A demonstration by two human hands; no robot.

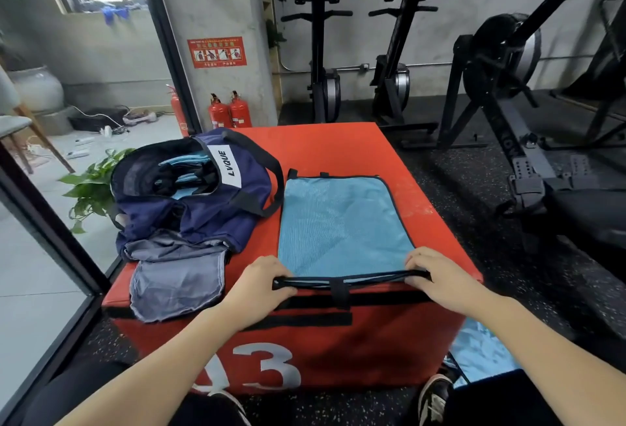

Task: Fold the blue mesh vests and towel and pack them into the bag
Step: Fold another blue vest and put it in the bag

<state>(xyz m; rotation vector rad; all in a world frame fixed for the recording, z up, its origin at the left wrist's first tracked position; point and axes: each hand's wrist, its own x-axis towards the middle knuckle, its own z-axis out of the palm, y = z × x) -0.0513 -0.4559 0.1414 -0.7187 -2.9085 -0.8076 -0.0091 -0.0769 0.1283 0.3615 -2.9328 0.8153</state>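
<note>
Vest (342, 225), light blue mesh with dark trim, lies flat on the red box (338, 144). Left hand (261, 285) and right hand (437, 278) each pinch its near edge at six o'clock. Navy bag (203, 202) gapes at ten o'clock, blue mesh folded inside.
</note>
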